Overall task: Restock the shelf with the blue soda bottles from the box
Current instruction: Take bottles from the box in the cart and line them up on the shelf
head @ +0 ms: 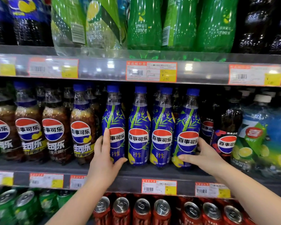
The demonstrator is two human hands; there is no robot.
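Blue bottles (139,127) packed tight; shelf lip (104,69) overhead.

Green bottles (144,25) above, red cans (141,210) below.

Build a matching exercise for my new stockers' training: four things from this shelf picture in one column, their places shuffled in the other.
Column one
1. green bottles
2. red cans
3. left hand
4. right hand

Column two
A. grips the rightmost blue bottle
B. on the upper shelf
C. grips the leftmost blue bottle
D. lowest row in view

Pairs: 1-B, 2-D, 3-C, 4-A
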